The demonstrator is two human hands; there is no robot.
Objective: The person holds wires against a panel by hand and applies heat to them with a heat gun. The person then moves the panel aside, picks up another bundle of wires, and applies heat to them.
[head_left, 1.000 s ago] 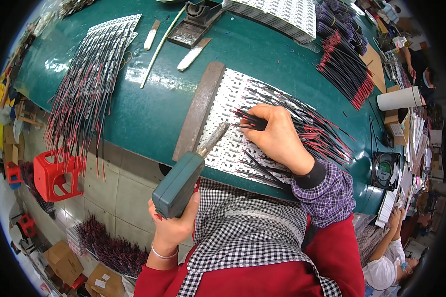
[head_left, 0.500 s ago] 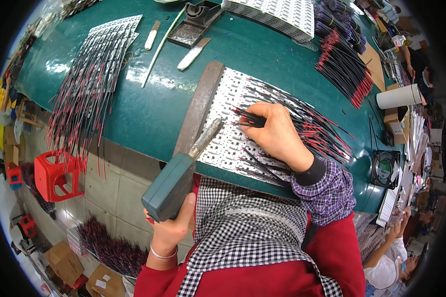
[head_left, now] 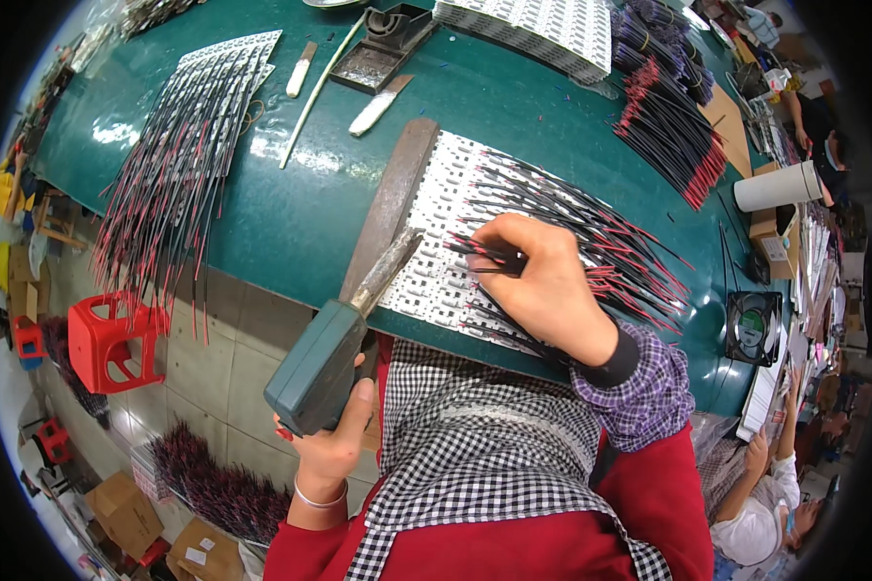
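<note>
My left hand (head_left: 331,441) is closed around the handle of a dark green soldering gun (head_left: 312,366). Its metal tip points up over the left part of a white circuit board panel (head_left: 438,208), near a brown metal bar (head_left: 386,208) along that panel's left side. Above the panel, my right hand (head_left: 547,286) pinches several black wires with red ends (head_left: 480,255), their ends sticking out leftward past the fingers. Rows of similar black and red wires (head_left: 562,198) lie across the panel's right part, partly hidden under my right hand.
Another wired panel (head_left: 189,107) lies at the left, its wires hanging over the table edge. Behind are a soldering stand (head_left: 383,48), two white-handled blades and a stack of panels (head_left: 533,34). Wire bundles (head_left: 673,136), a cylinder (head_left: 777,187) and a fan (head_left: 754,327) sit right.
The soldering gun in my left hand has shifted slightly down and left. My right hand has moved slightly downward, still pinching wires.
</note>
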